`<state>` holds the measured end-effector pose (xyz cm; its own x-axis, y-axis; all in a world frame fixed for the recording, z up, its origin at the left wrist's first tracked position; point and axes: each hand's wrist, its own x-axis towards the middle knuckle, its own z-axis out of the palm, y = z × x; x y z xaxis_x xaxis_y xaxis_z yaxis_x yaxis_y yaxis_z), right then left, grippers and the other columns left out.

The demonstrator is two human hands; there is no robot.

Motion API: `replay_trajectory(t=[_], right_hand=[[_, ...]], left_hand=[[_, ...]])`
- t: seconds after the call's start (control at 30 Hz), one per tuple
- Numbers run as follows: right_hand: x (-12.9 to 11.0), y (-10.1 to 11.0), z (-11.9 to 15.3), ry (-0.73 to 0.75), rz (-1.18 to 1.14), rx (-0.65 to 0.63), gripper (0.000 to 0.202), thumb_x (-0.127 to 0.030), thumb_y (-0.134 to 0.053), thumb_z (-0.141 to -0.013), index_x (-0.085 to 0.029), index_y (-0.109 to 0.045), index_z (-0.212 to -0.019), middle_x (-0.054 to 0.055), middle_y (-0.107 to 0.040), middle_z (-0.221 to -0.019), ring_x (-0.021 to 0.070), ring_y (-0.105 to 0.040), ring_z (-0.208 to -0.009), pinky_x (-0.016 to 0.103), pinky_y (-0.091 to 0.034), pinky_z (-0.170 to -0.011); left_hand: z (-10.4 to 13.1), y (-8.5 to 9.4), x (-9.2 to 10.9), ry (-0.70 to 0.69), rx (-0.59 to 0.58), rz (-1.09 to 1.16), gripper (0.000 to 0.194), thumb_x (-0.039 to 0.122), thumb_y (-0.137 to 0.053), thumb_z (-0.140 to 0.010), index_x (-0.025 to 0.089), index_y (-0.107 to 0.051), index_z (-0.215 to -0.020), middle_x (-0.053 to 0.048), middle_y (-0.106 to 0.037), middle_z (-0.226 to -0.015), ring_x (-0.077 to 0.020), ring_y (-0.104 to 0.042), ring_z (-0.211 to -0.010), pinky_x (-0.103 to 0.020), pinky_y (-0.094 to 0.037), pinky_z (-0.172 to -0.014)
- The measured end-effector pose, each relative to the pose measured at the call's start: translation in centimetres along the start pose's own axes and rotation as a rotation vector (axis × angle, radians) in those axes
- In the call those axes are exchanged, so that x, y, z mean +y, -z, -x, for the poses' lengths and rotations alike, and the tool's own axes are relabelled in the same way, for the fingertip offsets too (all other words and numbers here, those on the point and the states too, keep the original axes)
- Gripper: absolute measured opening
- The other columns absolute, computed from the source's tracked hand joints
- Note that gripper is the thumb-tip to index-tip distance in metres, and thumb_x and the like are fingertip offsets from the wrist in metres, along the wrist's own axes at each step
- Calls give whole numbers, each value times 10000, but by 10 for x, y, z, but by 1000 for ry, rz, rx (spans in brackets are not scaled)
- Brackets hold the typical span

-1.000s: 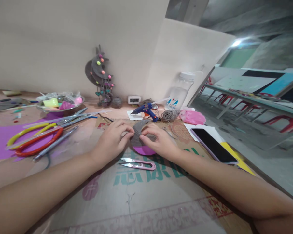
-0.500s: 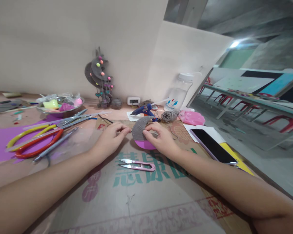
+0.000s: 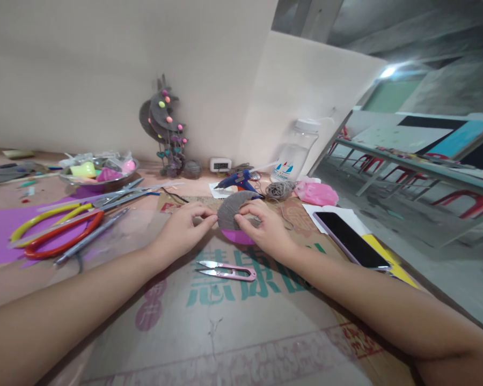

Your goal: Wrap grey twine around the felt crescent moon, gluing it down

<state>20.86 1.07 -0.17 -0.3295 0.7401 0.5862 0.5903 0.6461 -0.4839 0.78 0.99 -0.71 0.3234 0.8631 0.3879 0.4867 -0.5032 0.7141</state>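
Note:
A crescent [image 3: 230, 210] is held upright over the cardboard, its upper part wrapped in grey yarn and its lower part bare purple. My right hand [image 3: 268, 228] pinches it at the inner curve between thumb and fingers. At its outer left edge is my left hand [image 3: 189, 228], thumb and forefinger pressed together and touching the rim; whether a yarn strand is between them is too small to tell. Pink-handled thread snips [image 3: 227, 271] lie below the hands, blades pointing left. Behind the crescent are a blue glue gun [image 3: 237, 179] and a ball of grey yarn [image 3: 280, 190].
On the left lie yellow-and-red-handled scissors [image 3: 64, 230], a pen [image 3: 92, 236] and purple sheet [image 3: 0, 236]. A metal bowl [image 3: 99, 185] of craft bits, a decorated grey moon ornament [image 3: 165, 123], a timer [image 3: 220, 164] and a bottle [image 3: 293, 153] stand behind. A phone [image 3: 350, 238] lies right.
My left fingertips have moved slightly right, from just beside the crescent to its edge. The crescent has turned a little, showing less purple. The right hand has barely moved.

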Motion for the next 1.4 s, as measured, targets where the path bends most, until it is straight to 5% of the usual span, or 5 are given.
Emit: replay_trajectory(t=[0.23,0.9,1.13,1.4], right_hand=[[0,1,0,-34,15,15,127,-242,-556,-818,-186,-594,-710,17,-615,-758,157,-566,-782,291,-424,-770],[0,0,0,29,-10,-77,130,-261,-543,-833,-195,-584,-729,45,-647,-836,183,-554,-878,340,-420,-826],[0,0,1,-6,5,-53,127,-250,-545,-828,-195,-580,-719,29,-623,-780,168,-557,-807,317,-420,-795],[1,-1,1,32,-17,-57,132,-263,-551,-839,-198,-594,-733,25,-629,-781,168,-554,-814,319,-423,-800]], left_hand=[[0,1,-5,80,112,38,267,336,-349,-915,190,-528,-781,-4,-588,-799,-171,-554,-814,-276,-401,-742],[1,0,-2,38,50,34,206,310,-478,-863,188,-641,-832,-19,-669,-878,-184,-591,-861,-285,-412,-786],[-1,4,-6,99,259,80,286,297,-343,-917,195,-494,-696,11,-531,-703,-151,-517,-739,-251,-401,-689],[1,-1,2,0,49,51,205,341,-544,-826,182,-618,-934,-32,-643,-952,-183,-571,-913,-301,-409,-840]])
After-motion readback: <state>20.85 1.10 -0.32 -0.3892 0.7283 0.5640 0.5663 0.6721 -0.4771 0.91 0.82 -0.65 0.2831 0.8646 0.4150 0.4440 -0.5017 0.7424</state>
